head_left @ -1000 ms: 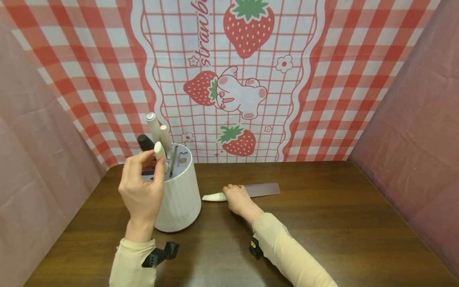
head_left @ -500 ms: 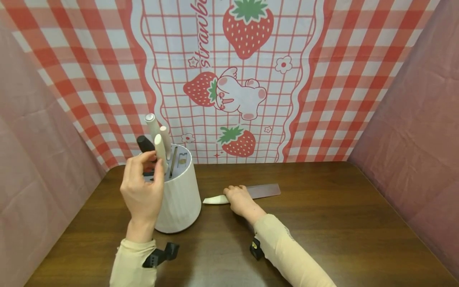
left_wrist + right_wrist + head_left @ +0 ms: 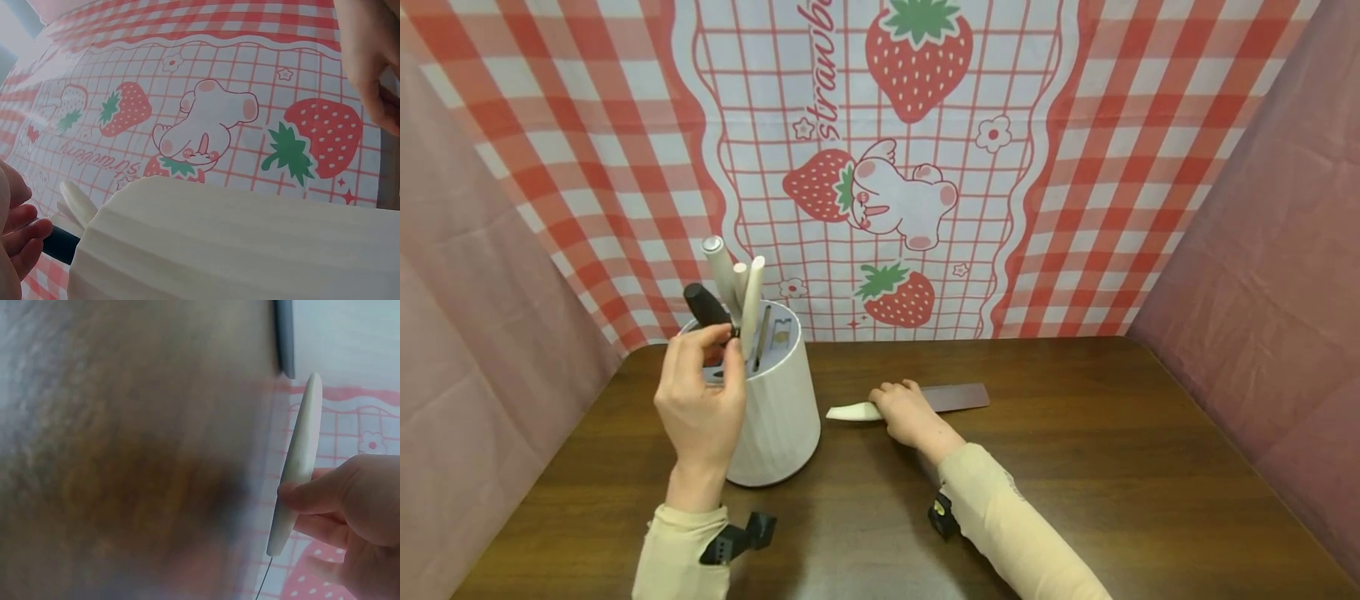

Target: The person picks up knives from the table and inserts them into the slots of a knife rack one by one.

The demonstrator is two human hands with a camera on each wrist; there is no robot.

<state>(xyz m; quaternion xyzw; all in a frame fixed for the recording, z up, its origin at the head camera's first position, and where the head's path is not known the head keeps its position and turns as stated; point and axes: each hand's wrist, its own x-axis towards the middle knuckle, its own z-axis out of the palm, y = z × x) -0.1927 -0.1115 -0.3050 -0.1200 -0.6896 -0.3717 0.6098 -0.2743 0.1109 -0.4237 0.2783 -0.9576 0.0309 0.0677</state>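
Note:
In the head view my right hand (image 3: 906, 412) grips a cleaver (image 3: 957, 397) with a broad rectangular blade and white handle, low over the table. The right wrist view shows the thumb and fingers pinching that white handle (image 3: 303, 447). My left hand (image 3: 702, 396) is raised beside a white ribbed knife block (image 3: 781, 425), thumb and index finger apart. Just right of its fingertips leans a white knife handle (image 3: 754, 296). A black handle (image 3: 703, 304) rises behind the fingers, partly covered by them; whether they touch it I cannot tell.
Two more pale handles, one a thick rod (image 3: 717, 258) with a metal cap, stand in the block. Its grey top (image 3: 781, 329) has several slots. The brown wooden table (image 3: 1075, 467) ends at a strawberry-print cloth (image 3: 910, 192); pink cloth (image 3: 1262, 333) hangs on both sides.
The white handle that was between my left fingers has been let go and tipped right, away from them. My right hand and the cleaver have shifted only slightly right.

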